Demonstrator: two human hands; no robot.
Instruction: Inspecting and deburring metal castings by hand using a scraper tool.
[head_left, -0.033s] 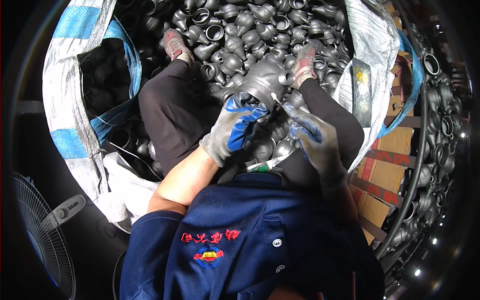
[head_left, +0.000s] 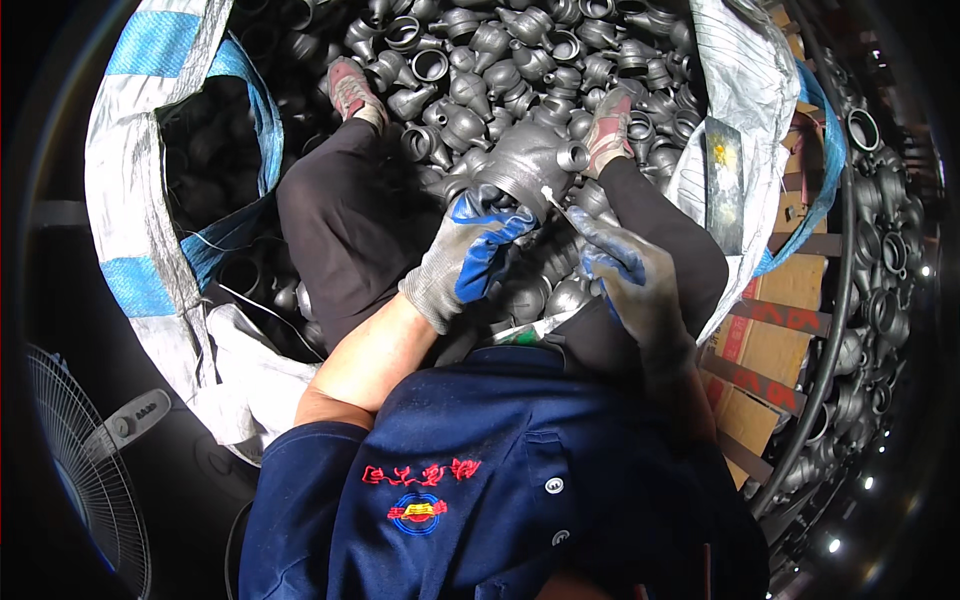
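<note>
My left hand, in a grey knit glove with blue coating, grips the lower rim of a dark grey, rounded metal casting with a short open spout on its right side. My right hand, gloved alike, pinches a thin rod-like tool whose far end meets the casting's side. A small bright white patch shows at that end; I cannot tell whether it is on the tool or on the casting. Beneath and beyond lie many similar castings.
A white woven bulk bag with blue straps surrounds my legs and the heaped castings. At the lower left stands a fan. On the right, cardboard lines a barred metal frame, with more castings beyond it.
The white patch at the tool's end looks slightly rounder. Both hands and the casting stay in place.
</note>
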